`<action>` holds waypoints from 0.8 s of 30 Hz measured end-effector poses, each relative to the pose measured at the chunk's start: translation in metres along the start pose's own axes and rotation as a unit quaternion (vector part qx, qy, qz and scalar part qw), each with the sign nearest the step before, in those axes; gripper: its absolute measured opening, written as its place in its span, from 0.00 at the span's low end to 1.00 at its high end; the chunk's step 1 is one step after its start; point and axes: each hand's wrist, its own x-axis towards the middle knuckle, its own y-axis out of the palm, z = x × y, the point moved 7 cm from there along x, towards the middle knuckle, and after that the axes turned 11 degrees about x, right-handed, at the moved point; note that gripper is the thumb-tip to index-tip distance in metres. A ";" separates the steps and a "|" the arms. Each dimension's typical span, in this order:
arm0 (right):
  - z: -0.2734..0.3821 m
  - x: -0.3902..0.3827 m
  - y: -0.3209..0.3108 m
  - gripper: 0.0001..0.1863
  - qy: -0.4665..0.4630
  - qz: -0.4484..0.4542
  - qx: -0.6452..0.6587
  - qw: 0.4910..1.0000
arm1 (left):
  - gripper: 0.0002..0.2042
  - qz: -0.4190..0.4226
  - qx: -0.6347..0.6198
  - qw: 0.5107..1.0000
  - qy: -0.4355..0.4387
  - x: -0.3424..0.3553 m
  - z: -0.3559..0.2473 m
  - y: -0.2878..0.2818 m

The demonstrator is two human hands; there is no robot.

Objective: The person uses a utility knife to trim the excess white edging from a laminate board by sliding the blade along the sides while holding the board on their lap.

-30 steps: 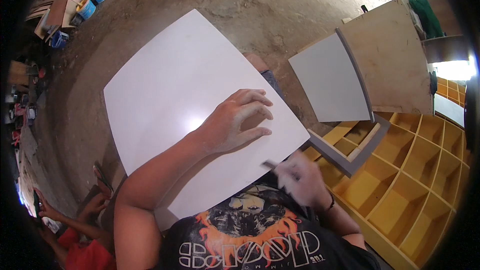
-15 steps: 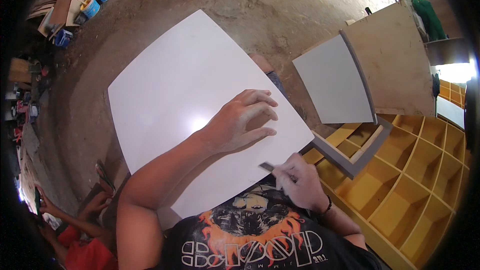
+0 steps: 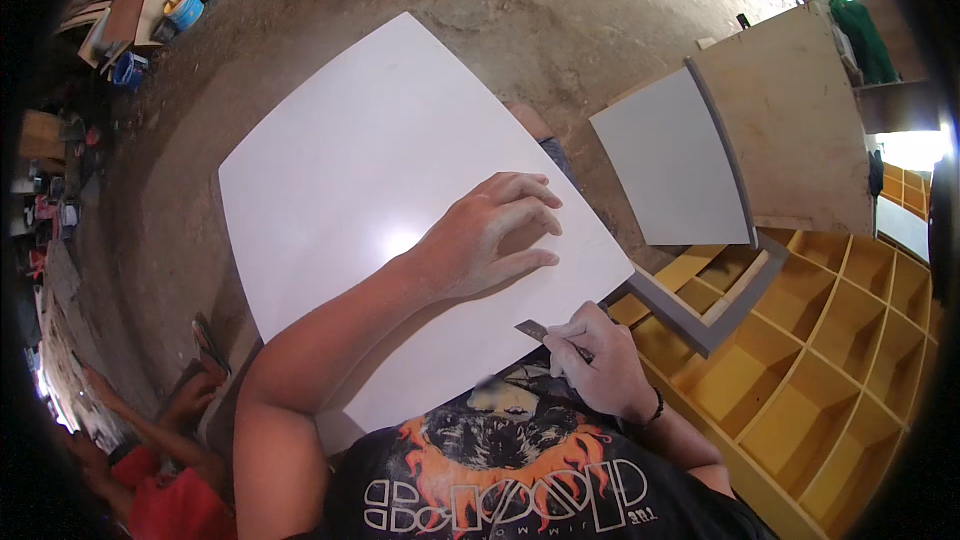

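Observation:
A large white panel (image 3: 330, 150) with a glossy face lies across my lap, one corner pointing away from me. My left hand (image 3: 500, 235) rests on its right part, palm down, fingers bent and apart, gripping nothing. At the panel's near right edge, my right hand (image 3: 600, 360) is closed round a cutter knife (image 3: 532, 329). Its dark flat blade sticks out to the left, over the edge of the panel. The knife's handle is mostly hidden by my fingers.
To the right stand a yellow compartment unit (image 3: 800, 370), a grey frame (image 3: 690, 325), and a smaller pale panel (image 3: 675, 165) leaning on a plywood box (image 3: 800, 130). Paint buckets (image 3: 185, 8) sit at the far left. A person in red (image 3: 180, 490) is at the lower left.
The knife's blade has shifted slightly left and up along the panel's edge, and my right hand is less blurred. My left hand stays on the panel. The person at the left lowers a hand.

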 end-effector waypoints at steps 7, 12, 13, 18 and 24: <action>0.001 -0.009 0.016 0.11 -0.026 0.049 -0.011 0.998 | 0.15 0.011 0.005 1.000 -0.001 0.000 0.001 0.001; 0.005 -0.012 0.038 0.11 -0.080 0.123 -0.040 0.988 | 0.14 0.010 0.002 1.000 0.000 -0.001 0.000 0.001; 0.004 -0.008 0.028 0.11 -0.049 0.092 -0.024 0.994 | 0.14 0.008 0.002 1.000 -0.001 -0.002 0.001 0.000; 0.007 -0.015 0.045 0.12 -0.094 0.141 -0.051 0.984 | 0.14 0.011 0.000 1.000 -0.006 -0.002 0.002 0.002; 0.007 -0.015 0.050 0.10 -0.094 0.139 -0.062 0.984 | 0.14 0.009 -0.010 1.000 -0.007 -0.003 0.004 0.002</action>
